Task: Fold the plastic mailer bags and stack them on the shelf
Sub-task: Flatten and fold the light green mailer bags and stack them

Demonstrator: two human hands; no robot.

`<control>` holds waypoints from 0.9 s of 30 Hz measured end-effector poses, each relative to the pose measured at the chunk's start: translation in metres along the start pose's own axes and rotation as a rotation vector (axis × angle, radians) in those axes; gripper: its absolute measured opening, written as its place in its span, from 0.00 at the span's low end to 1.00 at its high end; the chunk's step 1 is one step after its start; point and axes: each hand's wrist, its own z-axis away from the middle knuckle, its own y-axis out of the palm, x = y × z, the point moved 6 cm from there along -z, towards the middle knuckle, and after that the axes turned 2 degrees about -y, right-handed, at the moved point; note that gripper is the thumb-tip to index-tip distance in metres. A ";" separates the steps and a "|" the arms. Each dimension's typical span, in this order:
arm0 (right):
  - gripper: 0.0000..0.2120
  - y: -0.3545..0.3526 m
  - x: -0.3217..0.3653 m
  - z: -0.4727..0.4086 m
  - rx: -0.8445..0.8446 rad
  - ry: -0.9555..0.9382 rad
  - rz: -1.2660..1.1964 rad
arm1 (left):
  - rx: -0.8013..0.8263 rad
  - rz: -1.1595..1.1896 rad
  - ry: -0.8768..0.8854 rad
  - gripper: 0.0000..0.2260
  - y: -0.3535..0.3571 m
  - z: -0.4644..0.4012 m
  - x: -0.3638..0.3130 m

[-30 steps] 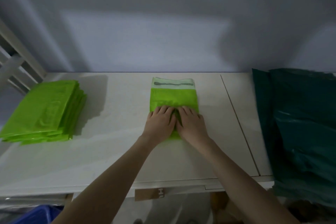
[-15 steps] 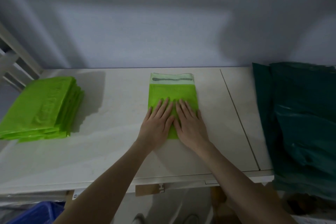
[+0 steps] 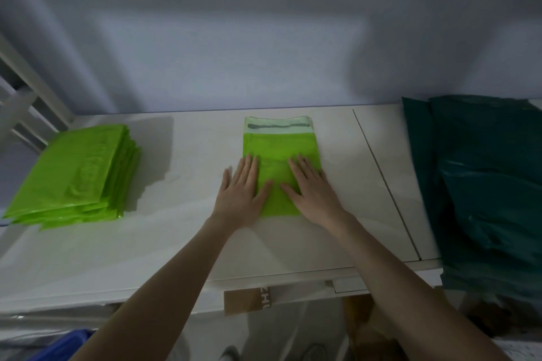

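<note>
While the green mailer bag [image 3: 280,155] lies flat near the middle of the white shelf [image 3: 190,214], both hands are on it with fingers straight and spread, palms down. The left hand [image 3: 240,187] covers the bag's left edge and spills onto the shelf; the right hand [image 3: 311,184] covers its right side, thumbs pointing toward each other over the centre. The bag's long axis runs away from the person toward the wall, its pale sealing strip [image 3: 277,125] at the far end. To do this well, I'd say smooth outward from the centre so trapped air escapes and the crease sets, keeping the edges square. Left of the bag, well apart, sits the stack of folded green bags [image 3: 76,176]; right of it, a heap of dark green bags [image 3: 484,184].
</note>
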 end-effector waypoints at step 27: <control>0.18 0.019 0.091 0.049 -0.174 -0.307 -0.208 | -0.042 -0.008 0.089 0.29 -0.022 0.006 0.033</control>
